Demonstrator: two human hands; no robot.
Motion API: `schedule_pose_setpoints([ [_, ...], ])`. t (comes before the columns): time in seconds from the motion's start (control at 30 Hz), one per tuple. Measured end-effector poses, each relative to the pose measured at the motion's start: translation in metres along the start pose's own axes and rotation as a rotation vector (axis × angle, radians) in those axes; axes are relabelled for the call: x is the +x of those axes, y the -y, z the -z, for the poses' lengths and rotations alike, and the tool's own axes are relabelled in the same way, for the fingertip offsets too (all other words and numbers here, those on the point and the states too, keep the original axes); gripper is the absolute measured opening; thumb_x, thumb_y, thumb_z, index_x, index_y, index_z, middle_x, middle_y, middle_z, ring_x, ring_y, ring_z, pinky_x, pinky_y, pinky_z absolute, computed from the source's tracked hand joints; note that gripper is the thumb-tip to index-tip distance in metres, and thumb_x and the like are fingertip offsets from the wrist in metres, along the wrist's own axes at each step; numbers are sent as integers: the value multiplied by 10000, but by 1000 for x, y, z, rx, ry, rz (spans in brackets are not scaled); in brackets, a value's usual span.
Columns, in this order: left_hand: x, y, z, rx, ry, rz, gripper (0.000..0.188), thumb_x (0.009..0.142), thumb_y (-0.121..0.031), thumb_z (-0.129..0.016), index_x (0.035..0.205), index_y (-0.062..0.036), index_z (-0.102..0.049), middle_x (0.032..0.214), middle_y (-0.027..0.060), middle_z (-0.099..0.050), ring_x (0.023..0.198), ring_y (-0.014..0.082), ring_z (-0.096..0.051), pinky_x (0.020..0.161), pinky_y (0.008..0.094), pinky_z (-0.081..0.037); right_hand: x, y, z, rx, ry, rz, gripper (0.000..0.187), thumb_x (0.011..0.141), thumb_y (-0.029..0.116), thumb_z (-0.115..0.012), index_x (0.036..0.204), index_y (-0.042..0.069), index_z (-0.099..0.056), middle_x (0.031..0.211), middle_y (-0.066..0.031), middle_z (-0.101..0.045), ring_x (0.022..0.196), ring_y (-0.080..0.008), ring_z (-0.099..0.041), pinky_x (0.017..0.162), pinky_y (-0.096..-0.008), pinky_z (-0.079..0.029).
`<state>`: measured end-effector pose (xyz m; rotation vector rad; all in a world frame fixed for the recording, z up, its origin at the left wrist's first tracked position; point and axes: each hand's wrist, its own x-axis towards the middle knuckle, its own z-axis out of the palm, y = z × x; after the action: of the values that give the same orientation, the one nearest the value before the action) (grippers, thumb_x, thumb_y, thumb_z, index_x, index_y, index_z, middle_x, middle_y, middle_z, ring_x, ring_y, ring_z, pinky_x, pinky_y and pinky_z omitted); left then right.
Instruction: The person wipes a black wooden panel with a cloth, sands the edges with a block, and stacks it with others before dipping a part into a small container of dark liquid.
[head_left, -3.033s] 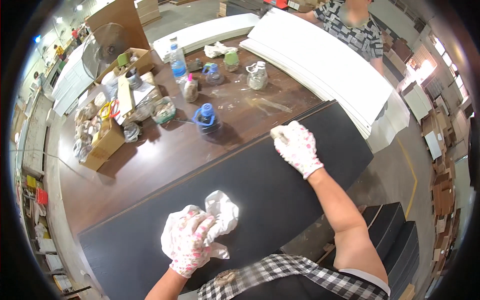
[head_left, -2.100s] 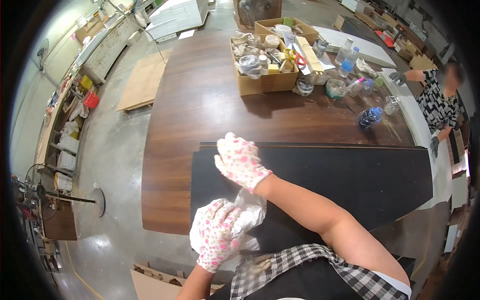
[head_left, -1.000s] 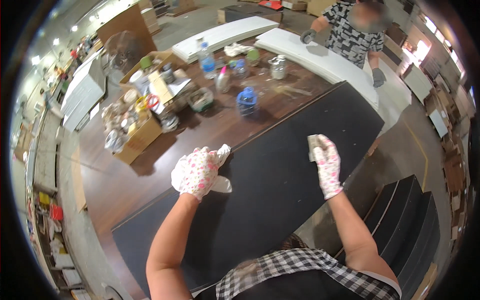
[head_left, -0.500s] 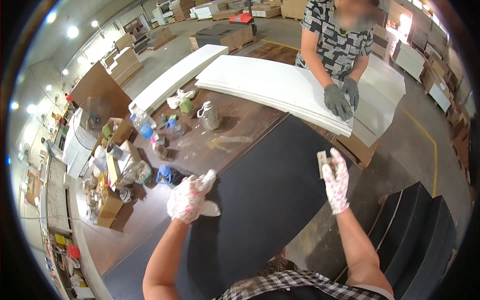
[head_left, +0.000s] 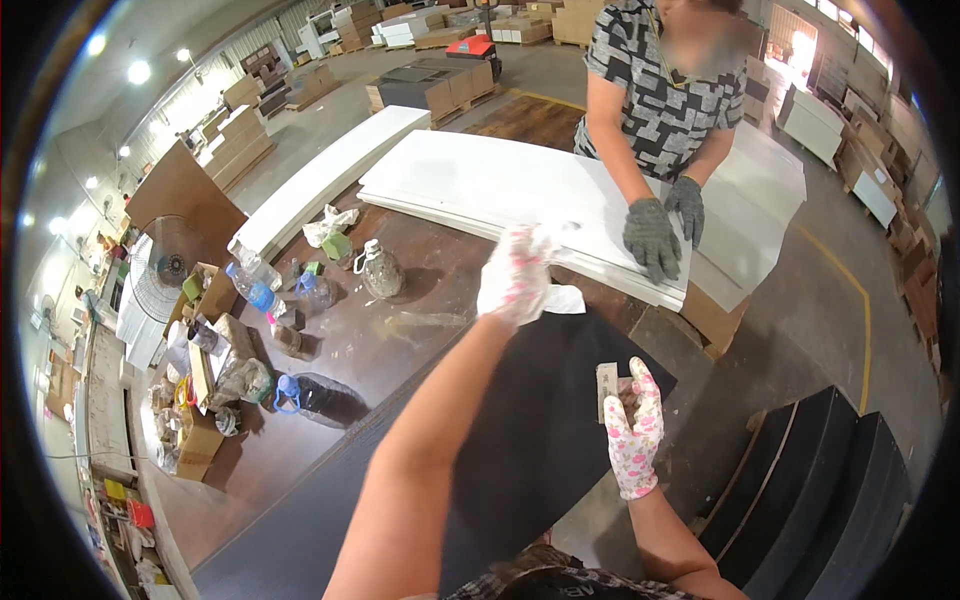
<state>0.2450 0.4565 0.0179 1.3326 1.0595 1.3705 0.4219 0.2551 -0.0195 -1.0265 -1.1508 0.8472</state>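
A large flat black panel (head_left: 520, 430) lies on the brown worktable in front of me. My left hand (head_left: 512, 278), in a white glove with pink flowers, is stretched over the panel's far edge, closed on a white cloth (head_left: 565, 299). That hand is smeared by motion. To its right, my right hand (head_left: 634, 435), in a matching glove, is held above the panel's right end. Its thumb and fingers curl around a small flat beige block (head_left: 607, 392) with dark marks; the block's far side is hidden.
Across the table, a person in grey gloves (head_left: 652, 240) presses on stacked white panels (head_left: 500, 180). Bottles, including a blue-capped dark one (head_left: 325, 398), and a cluttered cardboard box (head_left: 205, 440) stand at left. Black boards (head_left: 790, 470) are stacked on the lower right.
My left hand has swept right and away from me with the cloth. My right hand, still holding the block, appears lower and further left; the view has shifted too.
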Motion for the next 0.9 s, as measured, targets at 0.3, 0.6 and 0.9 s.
schedule_pose_setpoints([
  [0.3,-60,3,23,1441,286,-423,688,797,-478,-718,1370,-129,-568,1453,106,-512,1398,337,-406,1133,526,-335,9,0,1,28,-59,-36,569,930,5,-641,1462,52,-447,1057,-20,-588,862,-75,-563,765,-229,-507],
  [0.6,-144,-70,70,1521,58,60,635,777,-516,-731,1230,-89,-606,1209,121,-653,1179,322,-600,972,458,-462,12,1,7,-100,-24,-28,508,992,67,-582,1481,60,-445,1154,-29,-550,984,-104,-533,892,-258,-468],
  [0.9,-472,-161,303,1913,-329,445,768,744,-389,-786,1426,-172,-507,1273,97,-627,1145,334,-593,985,438,-481,31,-23,9,-16,-39,-76,404,1024,146,-551,1405,16,-513,1400,-98,-541,1225,-185,-545,1018,-329,-464],
])
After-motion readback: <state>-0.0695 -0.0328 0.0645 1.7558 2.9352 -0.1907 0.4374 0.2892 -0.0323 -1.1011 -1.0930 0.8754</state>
